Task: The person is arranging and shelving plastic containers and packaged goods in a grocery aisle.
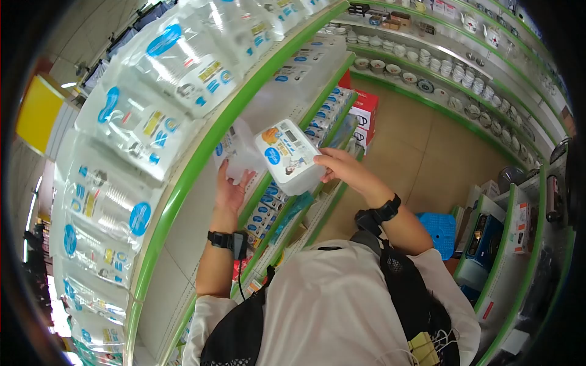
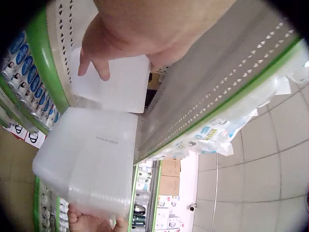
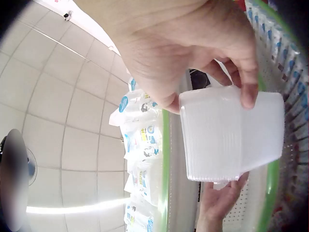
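My right hand [image 1: 342, 168] grips one end of a labelled pack of stacked clear plastic food containers [image 1: 287, 152], thumb over its top edge. The pack is held tilted in front of the shelf, its printed label facing up in the head view. My left hand [image 1: 229, 192] grips the near end of a second pack of plastic containers [image 1: 239, 146] on the shelf, thumb and fingers spread to its sides. In the left wrist view, the left fingers [image 2: 102, 70] lie over this second pack [image 2: 123, 84], just beside the first pack [image 2: 96, 154].
Bagged container packs [image 1: 159, 116] line the upper shelf behind a green edge [image 1: 183, 183]. Lower shelves hold rows of small blue-and-white packs [image 1: 262, 213]. Bowls [image 1: 448, 67] fill the racks across the tiled aisle [image 1: 403, 140]. A blue plastic stool [image 1: 436, 232] stands at right.
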A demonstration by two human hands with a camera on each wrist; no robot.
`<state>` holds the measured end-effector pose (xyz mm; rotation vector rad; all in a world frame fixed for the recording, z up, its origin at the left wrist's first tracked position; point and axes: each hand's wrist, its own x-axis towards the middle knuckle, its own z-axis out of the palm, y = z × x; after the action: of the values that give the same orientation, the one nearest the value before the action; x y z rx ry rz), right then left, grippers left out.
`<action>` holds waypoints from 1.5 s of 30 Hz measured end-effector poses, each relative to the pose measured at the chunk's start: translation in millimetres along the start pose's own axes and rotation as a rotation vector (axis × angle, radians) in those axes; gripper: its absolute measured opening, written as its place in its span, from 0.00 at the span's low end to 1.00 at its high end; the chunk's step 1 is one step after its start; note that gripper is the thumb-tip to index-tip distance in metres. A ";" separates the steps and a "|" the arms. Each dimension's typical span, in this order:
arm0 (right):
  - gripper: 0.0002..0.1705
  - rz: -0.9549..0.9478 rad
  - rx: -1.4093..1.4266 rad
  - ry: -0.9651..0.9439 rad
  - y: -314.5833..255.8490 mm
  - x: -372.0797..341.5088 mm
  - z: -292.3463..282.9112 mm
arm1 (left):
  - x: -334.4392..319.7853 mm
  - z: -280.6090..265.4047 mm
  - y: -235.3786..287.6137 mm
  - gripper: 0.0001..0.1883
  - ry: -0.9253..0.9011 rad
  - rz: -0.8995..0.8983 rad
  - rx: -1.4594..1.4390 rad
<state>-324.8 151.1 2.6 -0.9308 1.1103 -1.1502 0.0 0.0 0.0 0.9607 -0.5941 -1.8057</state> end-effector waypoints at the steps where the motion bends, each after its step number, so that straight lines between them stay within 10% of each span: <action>1: 0.34 -0.006 0.005 -0.026 -2.9 9.1 -10.1 | 17.9 5.0 -0.8 0.36 0.026 0.011 -0.027; 17: 0.28 0.033 -0.074 -0.214 -52.3 136.6 -144.1 | 202.4 132.0 -17.3 0.28 0.342 0.207 -0.070; 26: 0.30 0.014 -0.040 -0.264 -57.5 195.6 -146.3 | 293.2 60.3 -3.4 0.32 0.092 0.193 0.216; 35: 0.33 -0.006 0.149 -0.067 -43.8 225.0 -125.6 | 160.8 140.6 -34.7 0.41 0.108 0.115 0.089; 45: 0.22 0.041 0.385 -0.230 -16.4 241.0 -129.3 | 157.3 171.0 -65.6 0.36 0.143 0.189 0.342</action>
<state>-443.1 -89.8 -52.7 -0.7131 0.6879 -1.1399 -209.5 -119.8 -6.3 1.2080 -0.8902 -1.4808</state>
